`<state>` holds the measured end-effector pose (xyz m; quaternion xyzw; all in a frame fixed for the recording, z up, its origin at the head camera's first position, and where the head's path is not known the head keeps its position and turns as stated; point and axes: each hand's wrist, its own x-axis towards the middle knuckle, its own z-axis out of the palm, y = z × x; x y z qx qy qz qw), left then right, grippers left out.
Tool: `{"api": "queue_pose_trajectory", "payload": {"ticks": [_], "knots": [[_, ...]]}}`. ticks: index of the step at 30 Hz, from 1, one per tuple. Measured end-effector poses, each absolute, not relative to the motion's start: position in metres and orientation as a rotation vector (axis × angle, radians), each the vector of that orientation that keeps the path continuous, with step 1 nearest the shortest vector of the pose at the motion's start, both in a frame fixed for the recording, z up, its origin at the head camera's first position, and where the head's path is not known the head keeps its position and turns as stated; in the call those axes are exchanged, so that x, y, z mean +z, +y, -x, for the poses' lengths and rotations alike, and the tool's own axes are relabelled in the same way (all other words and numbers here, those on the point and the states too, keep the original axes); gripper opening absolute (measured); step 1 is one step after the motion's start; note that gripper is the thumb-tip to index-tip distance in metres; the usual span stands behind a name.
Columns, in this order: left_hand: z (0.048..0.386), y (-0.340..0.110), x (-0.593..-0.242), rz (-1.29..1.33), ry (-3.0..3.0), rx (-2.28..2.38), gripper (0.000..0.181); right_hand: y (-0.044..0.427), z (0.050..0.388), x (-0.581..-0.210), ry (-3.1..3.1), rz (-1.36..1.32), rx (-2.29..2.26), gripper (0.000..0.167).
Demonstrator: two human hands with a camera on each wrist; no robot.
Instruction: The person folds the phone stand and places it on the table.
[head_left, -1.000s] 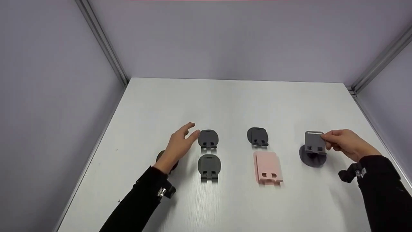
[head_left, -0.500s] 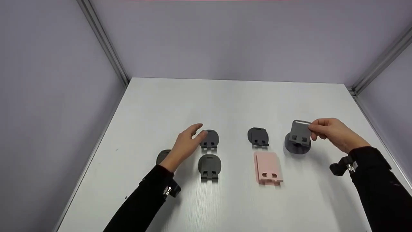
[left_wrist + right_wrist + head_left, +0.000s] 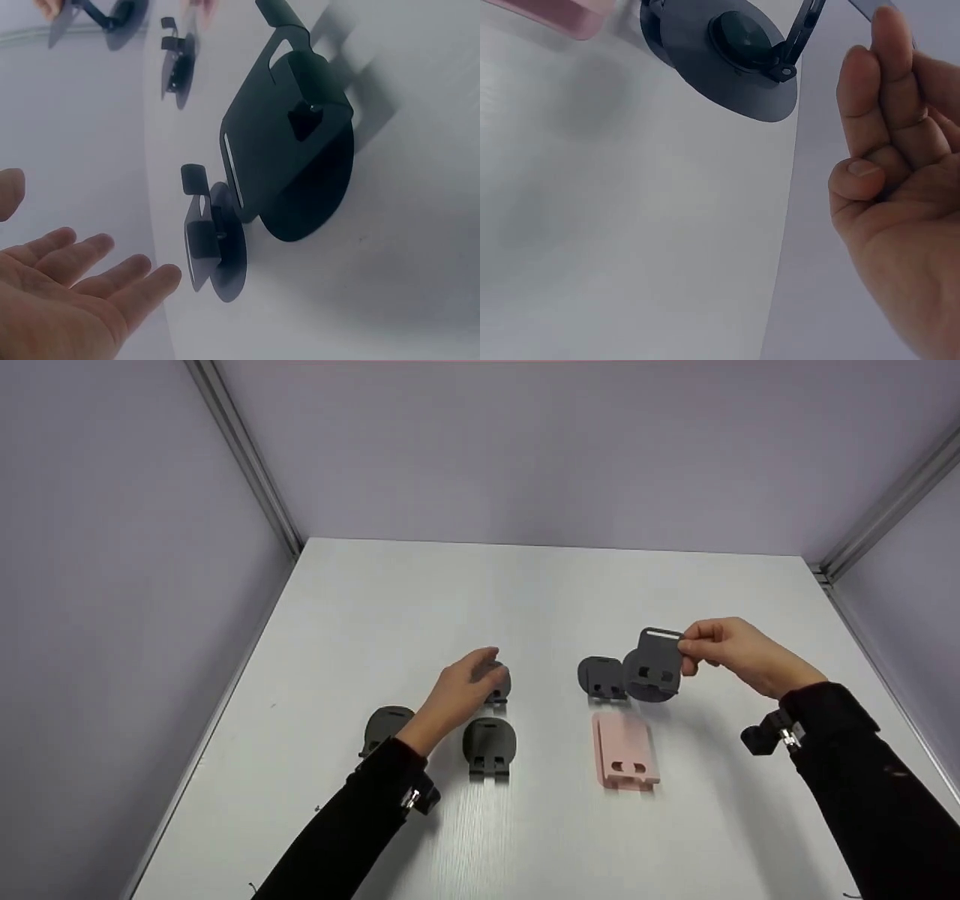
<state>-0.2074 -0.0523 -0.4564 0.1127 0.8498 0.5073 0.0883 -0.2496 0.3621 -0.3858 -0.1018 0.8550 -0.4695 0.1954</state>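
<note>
My right hand (image 3: 739,652) pinches a dark grey folding phone stand (image 3: 656,660) by the upper edge of its plate. Its round base (image 3: 705,56) appears in the right wrist view, lifted off the table. My left hand (image 3: 454,694) hovers with spread, relaxed fingers and holds nothing. It partly covers a dark stand (image 3: 498,690) in the head view; whether it touches that stand I cannot tell. Another dark stand (image 3: 489,746) stands just in front, and one more (image 3: 386,727) sits left, partly behind the left forearm.
Beside the held stand is a small dark stand (image 3: 600,678), overlapping it in view. A pink phone stand (image 3: 626,746) lies in front of that one. The white table (image 3: 555,840) is bounded by pale panels (image 3: 555,450) at the back and sides.
My right hand has carried the phone stand left and away from me, toward the small dark stand. My left hand has drifted right, over the back dark stand.
</note>
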Motion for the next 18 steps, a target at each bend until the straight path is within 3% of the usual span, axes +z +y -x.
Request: {"api": "queue_pose_trajectory", "payload": {"ticks": [9, 18], "knots": [[0.211, -0.034, -0.455, -0.375, 2.47, 1.516, 0.058, 0.337, 0.248, -0.375, 2.366, 0.346, -1.244, 0.034], [0.214, -0.018, -0.455, -0.437, 2.446, 1.558, 0.056, 0.302, 0.246, -0.372, 2.338, 0.472, -1.277, 0.025]]}}
